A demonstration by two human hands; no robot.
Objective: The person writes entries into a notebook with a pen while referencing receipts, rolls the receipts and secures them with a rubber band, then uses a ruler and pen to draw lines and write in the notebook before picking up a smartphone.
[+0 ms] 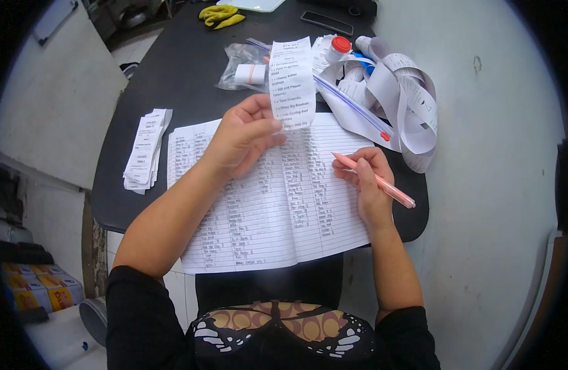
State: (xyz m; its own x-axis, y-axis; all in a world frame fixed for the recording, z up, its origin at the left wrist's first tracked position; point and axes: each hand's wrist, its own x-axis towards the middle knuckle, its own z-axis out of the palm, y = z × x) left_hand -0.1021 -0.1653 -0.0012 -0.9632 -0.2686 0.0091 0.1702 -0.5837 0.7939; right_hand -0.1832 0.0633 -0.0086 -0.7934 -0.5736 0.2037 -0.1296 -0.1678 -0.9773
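Observation:
My left hand (pixel 250 132) pinches a printed paper receipt (pixel 292 80) by its lower end, holding it up over the top of the notebook. In my right hand (pixel 373 182) is a pink pen (pixel 389 189), its tip pointing up and left above the right page. Beneath both hands lies an open lined notebook (pixel 333 240) with columns of handwritten entries. My left forearm crosses the left page and hides part of the writing. To the left of the notebook is a stack of receipts (pixel 147 148).
Long curled receipt paper (pixel 413 92) heaps at the right, near a zip bag (pixel 352 105) and a red-capped container (pixel 339 48). Behind my left hand sits a small paper roll (pixel 250 74). Yellow gloves (pixel 222 16) and a phone (pixel 327 23) lie at the far end of the black table (pixel 129 203).

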